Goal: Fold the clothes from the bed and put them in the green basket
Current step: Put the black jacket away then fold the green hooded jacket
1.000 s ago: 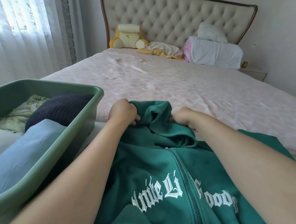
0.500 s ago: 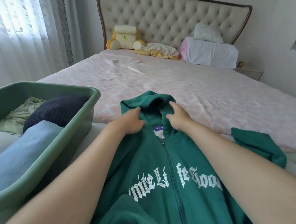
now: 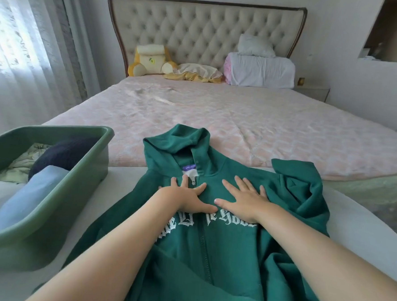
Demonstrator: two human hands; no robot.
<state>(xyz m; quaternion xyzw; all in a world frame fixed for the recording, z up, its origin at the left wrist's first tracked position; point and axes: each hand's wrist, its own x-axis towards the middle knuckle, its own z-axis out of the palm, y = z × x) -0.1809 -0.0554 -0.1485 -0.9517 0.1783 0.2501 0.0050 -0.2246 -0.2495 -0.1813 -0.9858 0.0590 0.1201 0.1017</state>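
Observation:
A dark green zip hoodie [image 3: 212, 251] with white lettering lies front up on the white surface at the foot of the bed, its hood [image 3: 179, 140] spread onto the pink bedspread. My left hand [image 3: 185, 196] presses flat on the chest by the zipper, fingers spread. My right hand [image 3: 243, 199] lies flat beside it, also with spread fingers. One sleeve is bunched at the right [image 3: 302, 184]. The green basket [image 3: 49, 225] stands to the left and holds folded clothes: a light blue piece, a dark navy one and a pale floral one.
The bed [image 3: 241, 120] with its pink cover stretches ahead to a tufted headboard. A yellow cushion toy [image 3: 149, 59], crumpled cloth and white pillows [image 3: 260, 70] lie at its head. Curtains hang at the left; a nightstand [image 3: 312, 92] is at the far right.
Both hands let go of the hood they were gripping and moved down onto the chest, now lying flat. The hood has been laid out on the bedspread.

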